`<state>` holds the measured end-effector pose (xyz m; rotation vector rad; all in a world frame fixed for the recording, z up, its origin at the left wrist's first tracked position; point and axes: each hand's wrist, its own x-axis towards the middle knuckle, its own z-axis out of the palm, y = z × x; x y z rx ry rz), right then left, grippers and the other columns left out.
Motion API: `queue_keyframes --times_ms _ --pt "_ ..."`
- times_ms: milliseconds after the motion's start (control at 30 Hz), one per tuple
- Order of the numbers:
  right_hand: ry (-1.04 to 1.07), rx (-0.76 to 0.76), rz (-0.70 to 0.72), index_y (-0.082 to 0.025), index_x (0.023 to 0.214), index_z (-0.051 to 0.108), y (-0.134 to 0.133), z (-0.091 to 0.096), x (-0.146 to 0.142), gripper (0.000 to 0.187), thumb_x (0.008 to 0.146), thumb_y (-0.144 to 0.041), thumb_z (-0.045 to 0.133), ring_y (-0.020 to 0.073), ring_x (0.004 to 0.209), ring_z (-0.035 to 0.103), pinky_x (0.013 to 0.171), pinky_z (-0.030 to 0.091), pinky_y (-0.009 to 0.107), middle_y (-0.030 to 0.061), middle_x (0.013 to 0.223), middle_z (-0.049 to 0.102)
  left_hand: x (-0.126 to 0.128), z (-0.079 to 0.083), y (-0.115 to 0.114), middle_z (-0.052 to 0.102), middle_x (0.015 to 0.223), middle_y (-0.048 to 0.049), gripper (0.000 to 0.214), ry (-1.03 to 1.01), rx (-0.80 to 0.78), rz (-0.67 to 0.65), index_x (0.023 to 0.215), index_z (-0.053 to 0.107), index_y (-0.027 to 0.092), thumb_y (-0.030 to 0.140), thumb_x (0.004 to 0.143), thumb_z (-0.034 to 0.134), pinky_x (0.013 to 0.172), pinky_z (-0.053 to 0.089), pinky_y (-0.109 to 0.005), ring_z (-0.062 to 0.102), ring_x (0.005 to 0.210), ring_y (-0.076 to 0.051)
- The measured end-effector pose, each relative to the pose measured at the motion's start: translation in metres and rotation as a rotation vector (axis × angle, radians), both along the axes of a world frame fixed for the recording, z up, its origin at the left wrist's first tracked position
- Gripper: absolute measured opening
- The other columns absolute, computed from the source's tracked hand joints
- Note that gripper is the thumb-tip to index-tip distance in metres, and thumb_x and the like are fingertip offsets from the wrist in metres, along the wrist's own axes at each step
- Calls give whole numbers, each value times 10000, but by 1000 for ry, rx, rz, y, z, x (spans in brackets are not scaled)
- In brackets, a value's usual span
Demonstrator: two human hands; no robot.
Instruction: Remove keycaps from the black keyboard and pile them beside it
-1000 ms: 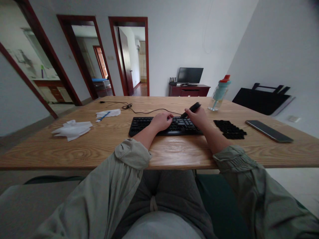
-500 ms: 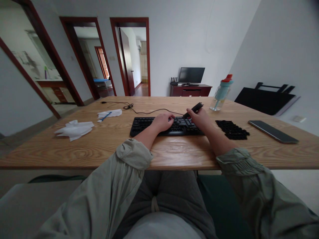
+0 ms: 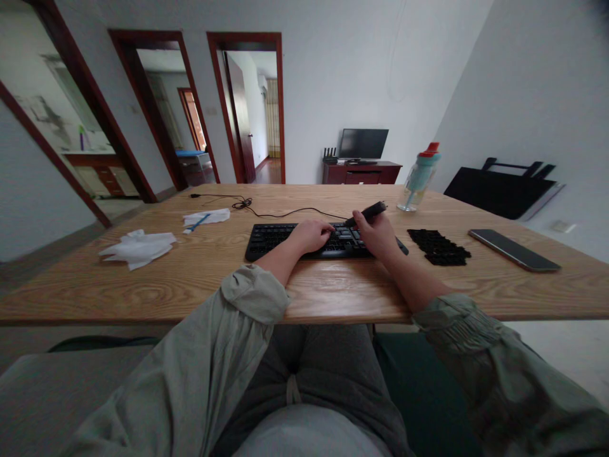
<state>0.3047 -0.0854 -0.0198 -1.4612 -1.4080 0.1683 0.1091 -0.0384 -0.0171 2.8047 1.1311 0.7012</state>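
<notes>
Fingers (image 3: 360, 219) of the right hand (image 3: 378, 233) clench a dark tool (image 3: 368, 211), shifted toward frame centre along the keyboard (image 3: 276, 238); the left hand (image 3: 310, 235) rests loose on the keys.

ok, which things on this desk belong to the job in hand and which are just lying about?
In use: keyboard, left hand resting on it; dark tool in the right hand, tip over the keys; heap of black pieces beside it, likely keycaps.
Lying about: phone, water bottle, tissues.
</notes>
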Motion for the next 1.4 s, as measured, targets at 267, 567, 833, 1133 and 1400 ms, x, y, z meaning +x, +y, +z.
queue_keyframes --times_ms 267,567,833,1133,1400 --pt "-47 64 3 -197 720 580 0 -4 -5 493 827 -673 505 227 630 587 615 447 345 82 678 647 1 2 -1 738 1078 -28 321 37 5 -28 1107 738 253 309 895 503 895 491 -277 653 987 -185" --pt "-9 25 -26 -203 716 561 6 -4 1 435 832 -620 518 239 672 597 659 455 353 82 672 644 18 0 6 746 976 -54 295 123 131 69 992 764 268 367 906 499 791 492 -317 666 922 -229" --pt "30 -3 -34 -204 743 543 10 -2 7 404 838 -595 514 234 670 596 676 455 358 79 684 635 24 8 -4 728 969 -92 328 237 223 54 919 761 213 330 921 454 832 484 -340 651 959 -240" --pt "-130 51 -42 -213 720 511 1 -2 -1 454 844 -648 474 228 658 561 656 439 361 83 693 611 16 4 -3 730 1026 -64 313 176 147 7 1002 756 247 320 923 461 855 489 -329 651 973 -222" --pt "-54 41 -37 -209 734 529 11 -8 4 434 840 -627 480 242 685 577 685 450 375 77 698 619 15 1 6 740 985 -45 250 67 108 21 979 740 245 312 894 515 845 489 -294 661 949 -200"
